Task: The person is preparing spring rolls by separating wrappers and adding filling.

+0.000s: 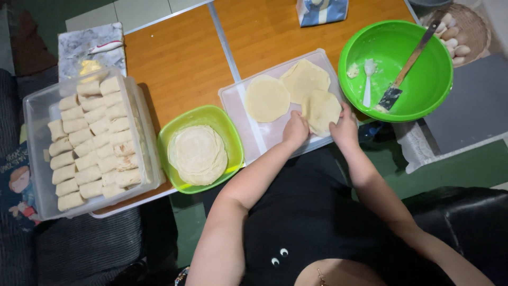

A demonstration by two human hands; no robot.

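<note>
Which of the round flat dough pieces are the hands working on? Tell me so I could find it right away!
Find the big green bowl with the spatula; just left of it lies a clear plastic board with three round wrappers. The one you want is the wrapper nearest the person, at the board's right end. It alone has the left hand and the right hand on its edge.

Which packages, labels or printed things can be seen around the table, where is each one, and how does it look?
Carton: far edge of the table, blue and white, boxy, cut off by the frame.
Picture book or printed cover: left edge, beside the clear container of rolls, dark blue with a cartoon figure.
No screens or signs.
</note>
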